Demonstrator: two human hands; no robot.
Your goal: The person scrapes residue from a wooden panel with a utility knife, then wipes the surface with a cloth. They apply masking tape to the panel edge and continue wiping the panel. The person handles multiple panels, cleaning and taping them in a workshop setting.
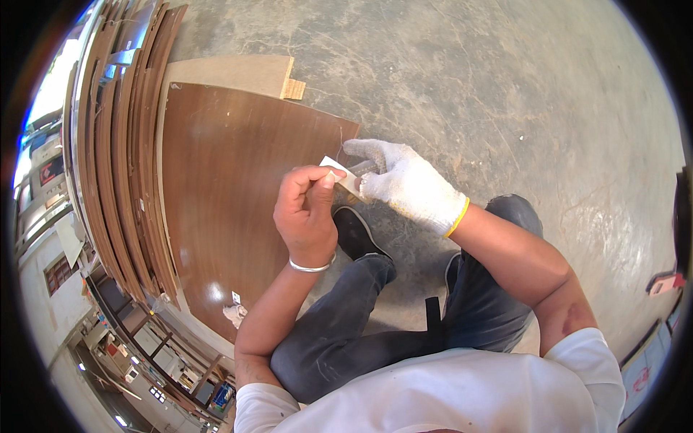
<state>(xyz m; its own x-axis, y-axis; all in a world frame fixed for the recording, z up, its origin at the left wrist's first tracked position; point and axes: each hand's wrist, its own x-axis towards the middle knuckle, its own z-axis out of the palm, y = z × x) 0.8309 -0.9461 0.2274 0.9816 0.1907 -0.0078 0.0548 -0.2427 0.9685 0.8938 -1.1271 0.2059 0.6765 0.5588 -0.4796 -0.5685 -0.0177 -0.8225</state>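
Slanting lengthwise down-right; white strip [351, 185]

The strip [352, 186] sits between the two hands, with the left hand [307, 213] at its left and the right hand [415, 184] at its right. Left of them stretches the panel [216, 180], and farther left is the stack of boards [115, 166]. Another board [231, 74] juts out past the panel's far edge. Below the hands, a shoe [357, 232] rests on the floor [469, 72], which extends to the right. What may be a rag [234, 314] lies near the panel's near end.
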